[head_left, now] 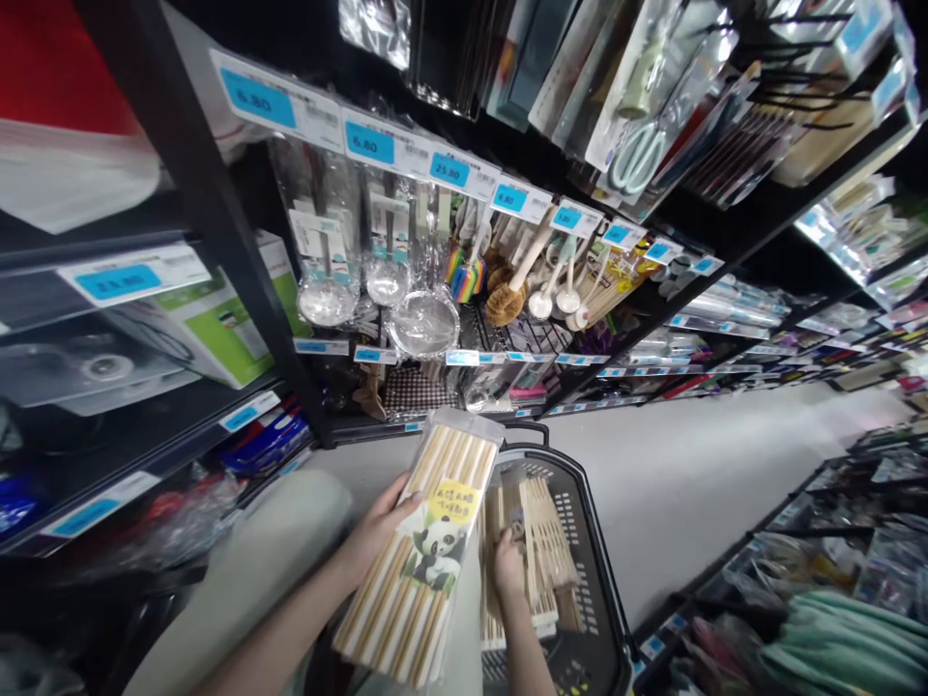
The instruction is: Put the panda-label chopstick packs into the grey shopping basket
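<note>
My left hand [384,532] is closed on the left edge of a clear pack of chopsticks [402,590]. Pale wooden sticks and a yellow label with a panda picture show through the plastic, and the pack is tilted, with its upper end leaning right. Lower right of it stands a dark shopping basket [591,522]. Inside it, my right hand [508,565] is closed at the edge of another pack of chopsticks [497,512], its fingertips partly hidden. More packs with pale wooden sticks [547,532] lie overlapping beside that hand.
Ahead, a black shelf rack holds ladles [326,300], a strainer [424,324] and brushes [507,300] behind price tags. A dark upright post [217,222] is at the left. Grey floor [674,464] runs off to the right, past low bins with green cloth [855,638].
</note>
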